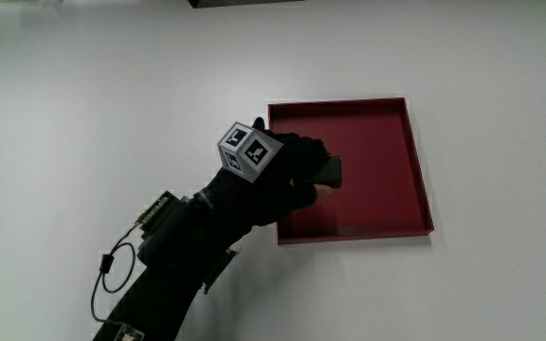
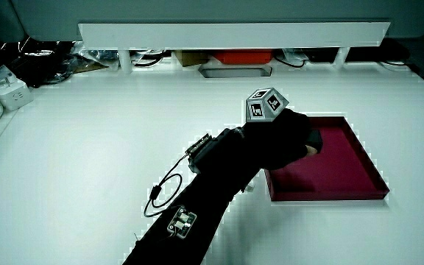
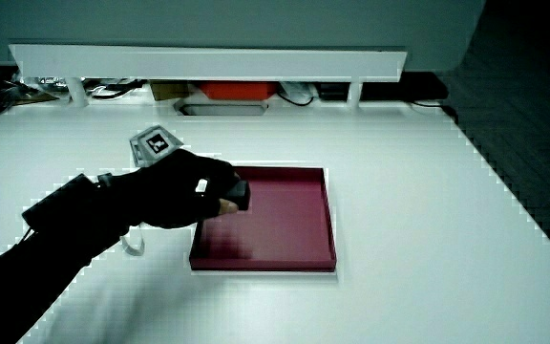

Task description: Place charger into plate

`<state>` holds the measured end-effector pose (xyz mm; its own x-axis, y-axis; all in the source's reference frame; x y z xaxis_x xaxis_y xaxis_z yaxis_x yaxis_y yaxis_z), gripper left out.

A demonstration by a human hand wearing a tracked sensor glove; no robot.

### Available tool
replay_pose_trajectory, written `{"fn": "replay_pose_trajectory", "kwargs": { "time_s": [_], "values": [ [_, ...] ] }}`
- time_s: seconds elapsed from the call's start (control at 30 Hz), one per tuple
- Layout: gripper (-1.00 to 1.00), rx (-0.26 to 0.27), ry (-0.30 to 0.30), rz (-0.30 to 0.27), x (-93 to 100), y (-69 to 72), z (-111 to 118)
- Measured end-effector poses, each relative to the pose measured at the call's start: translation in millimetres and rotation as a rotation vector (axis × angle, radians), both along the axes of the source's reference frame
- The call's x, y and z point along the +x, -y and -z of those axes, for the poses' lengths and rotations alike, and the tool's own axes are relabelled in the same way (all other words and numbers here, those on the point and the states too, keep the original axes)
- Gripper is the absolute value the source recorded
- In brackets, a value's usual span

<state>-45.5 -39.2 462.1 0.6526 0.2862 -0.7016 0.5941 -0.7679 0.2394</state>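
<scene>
Main view, mid-frame: dark red square plate (image 1: 423, 172) with low walls on the white table (image 1: 102, 85). Gloved hand (image 1: 275, 182) reaches in over the plate's wall, forearm (image 1: 169, 275) running back toward the person.

Fingers curled narrow, clamped on the charger (image 1: 331, 171), a small dark block. Charger sits inside the plate's outline, near the wall the hand crosses. Cannot tell whether it touches the plate floor or hangs just above.

Patterned cube (image 1: 249, 150) on the back of the hand, over the plate's corner. Thin cable loop (image 1: 105, 275) beside the forearm.

Both side views agree: hand (image 2: 278, 143) (image 3: 175, 191) gripping charger (image 2: 313, 140) (image 3: 242, 194) over the plate (image 2: 330, 195) (image 3: 330, 222); rest of plate floor bare. Low white partition (image 2: 234, 33) at the table's edge farthest from the person
</scene>
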Motion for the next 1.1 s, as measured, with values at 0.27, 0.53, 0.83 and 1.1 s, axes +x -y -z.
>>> {"fn": "replay_pose_trajectory", "kwargs": {
  "time_s": [0.27,0.53,0.83,1.1],
  "values": [
    [0.0,-0.032,0.061,-0.014,14.1,-8.8,-34],
    [0.0,-0.056,0.123,-0.058,23.5,-16.5,-56],
    [0.0,-0.094,0.144,-0.06,22.8,-19.1,-73],
    [0.0,-0.095,0.181,-0.071,24.4,-19.6,-74]
  ]
}}
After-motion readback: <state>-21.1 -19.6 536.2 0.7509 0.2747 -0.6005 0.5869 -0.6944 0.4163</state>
